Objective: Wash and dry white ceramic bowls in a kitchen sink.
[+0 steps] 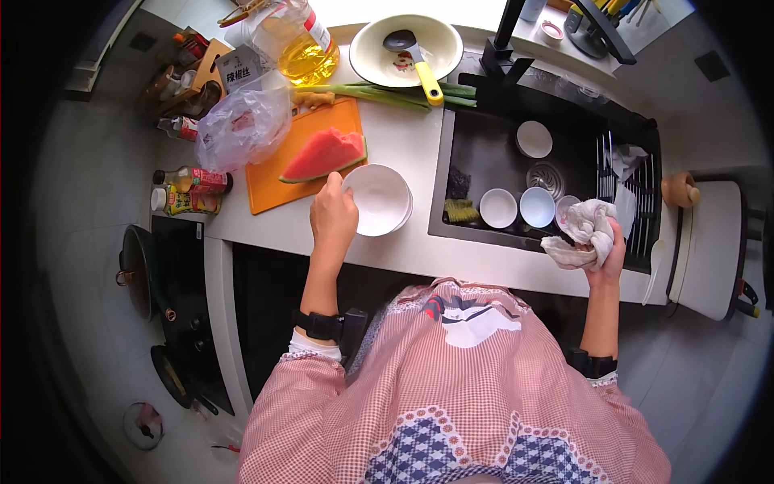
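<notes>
My left hand (334,212) grips the rim of a white bowl (378,199) over the pale countertop, left of the sink; the edge of a second bowl shows beneath it. In my right hand (611,257) is a crumpled whitish cloth (586,233), held above the sink's front right corner. Small white bowls (498,208) sit in the dark sink (484,151), one of them partly hidden by the cloth. A watermelon wedge (326,154) with a bitten-looking top lies on an orange cutting board (266,193) near my left hand.
Behind the board are a plastic bag (242,124), an oil jug (308,54), scallions (375,94) and an enamel basin (363,51) with a yellow-handled ladle (426,78). A black faucet (499,48) rises behind the sink. Bottles (199,180) stand left; a wire rack (641,206) spans the sink's right side.
</notes>
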Motion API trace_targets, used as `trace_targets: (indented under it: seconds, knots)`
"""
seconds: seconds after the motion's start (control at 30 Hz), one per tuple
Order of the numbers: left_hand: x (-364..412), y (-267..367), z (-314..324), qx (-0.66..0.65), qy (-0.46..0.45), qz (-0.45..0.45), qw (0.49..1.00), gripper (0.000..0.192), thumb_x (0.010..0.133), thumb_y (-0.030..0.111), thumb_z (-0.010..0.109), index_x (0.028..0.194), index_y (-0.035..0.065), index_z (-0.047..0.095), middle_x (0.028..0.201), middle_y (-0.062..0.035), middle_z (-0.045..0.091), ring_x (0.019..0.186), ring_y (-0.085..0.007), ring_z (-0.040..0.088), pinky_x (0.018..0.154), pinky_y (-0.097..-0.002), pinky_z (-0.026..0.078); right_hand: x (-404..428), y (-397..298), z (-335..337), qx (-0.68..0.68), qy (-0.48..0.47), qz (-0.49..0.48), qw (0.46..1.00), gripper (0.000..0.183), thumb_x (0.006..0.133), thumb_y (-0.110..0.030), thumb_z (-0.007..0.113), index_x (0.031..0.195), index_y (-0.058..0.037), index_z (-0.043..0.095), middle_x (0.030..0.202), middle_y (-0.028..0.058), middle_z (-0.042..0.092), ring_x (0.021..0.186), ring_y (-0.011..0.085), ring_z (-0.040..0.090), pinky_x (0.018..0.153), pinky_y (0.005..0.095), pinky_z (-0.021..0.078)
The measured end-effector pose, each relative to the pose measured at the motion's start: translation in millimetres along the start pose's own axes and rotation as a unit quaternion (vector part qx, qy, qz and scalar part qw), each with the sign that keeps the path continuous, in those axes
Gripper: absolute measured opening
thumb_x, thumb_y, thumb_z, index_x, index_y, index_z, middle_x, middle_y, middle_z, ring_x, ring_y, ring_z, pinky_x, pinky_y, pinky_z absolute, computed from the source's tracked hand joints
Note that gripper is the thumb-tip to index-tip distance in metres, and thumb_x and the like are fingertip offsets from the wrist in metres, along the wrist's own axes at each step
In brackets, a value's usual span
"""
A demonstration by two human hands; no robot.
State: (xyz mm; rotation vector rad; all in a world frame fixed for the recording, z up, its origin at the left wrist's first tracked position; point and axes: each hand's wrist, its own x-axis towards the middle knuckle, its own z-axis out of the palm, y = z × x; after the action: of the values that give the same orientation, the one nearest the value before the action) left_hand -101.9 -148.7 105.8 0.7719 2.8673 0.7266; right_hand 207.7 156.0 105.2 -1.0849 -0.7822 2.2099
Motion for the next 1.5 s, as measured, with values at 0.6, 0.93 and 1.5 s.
trace_targets:
  seconds: [0.6, 0.93, 1.5]
  knots:
    - [1, -26, 30, 0.028, -0.061, -0.008, 0.998, 0.02, 0.087, 0.019, 0.055, 0.084, 0.0002, 0.047, 0.078, -0.0255, 0.06, 0.078, -0.0447, 0.057, 0.067, -0.0501, 0.043, -39, -1, -53, 0.07, 0.11, -0.049, 0.99, 0.028, 0.089, -0.031, 0.047, 0.1, -0.0078, 0.058, 0.087, 0.0055, 0.063, 0.073, 0.0176, 0.062, 0.06, 0.0319, 0.0514]
    - [9, -15, 19, 0.117, -0.1, -0.056, 0.987, 0.043, 0.086, 0.043, 0.055, 0.074, 0.0028, 0.05, 0.073, -0.0194, 0.061, 0.074, -0.0397, 0.059, 0.066, -0.0468, 0.044, -34, 0, -82, -0.15, 0.091, -0.055, 0.983, 0.026, 0.087, -0.024, 0.052, 0.097, -0.0019, 0.06, 0.086, 0.0054, 0.063, 0.076, 0.015, 0.061, 0.068, 0.0285, 0.0505]
    - [-3, 112, 17, -0.026, -0.027, 0.076, 0.996, 0.025, 0.092, 0.021, 0.055, 0.079, 0.0004, 0.053, 0.065, -0.0142, 0.059, 0.057, -0.0256, 0.057, 0.055, -0.0349, 0.044, -21, -20, -108, -0.767, -0.222, -0.154, 0.582, 0.048, 0.072, -0.035, 0.07, 0.114, -0.0132, 0.061, 0.123, 0.011, 0.05, 0.117, 0.0301, 0.043, 0.101, 0.044, 0.0288]
